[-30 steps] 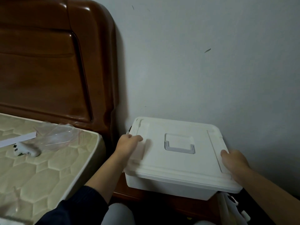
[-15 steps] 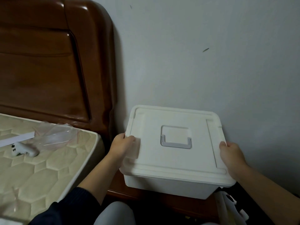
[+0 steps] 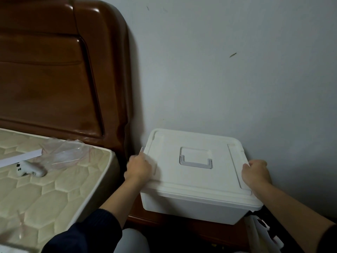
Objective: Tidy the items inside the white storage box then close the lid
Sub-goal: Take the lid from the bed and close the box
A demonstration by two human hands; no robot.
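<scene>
The white storage box [image 3: 189, 207] stands on a brown wooden nightstand [image 3: 164, 220] beside the wall. Its white lid [image 3: 195, 178] lies shut on top, with a grey recessed handle [image 3: 196, 161] in the middle. My left hand [image 3: 138, 168] grips the lid's left edge, fingers curled over the rim. My right hand [image 3: 256, 173] grips the right edge the same way. The box's contents are hidden under the lid.
A bare quilted mattress [image 3: 45, 189] lies to the left, below a brown wooden headboard [image 3: 54, 70]. On it are a small white controller [image 3: 30, 169], a clear plastic bag [image 3: 65, 154] and a white strip [image 3: 20, 158]. White items [image 3: 262, 234] lie low at the right.
The box has slid back toward the wall and a little left on the nightstand, with both hands staying on its sides.
</scene>
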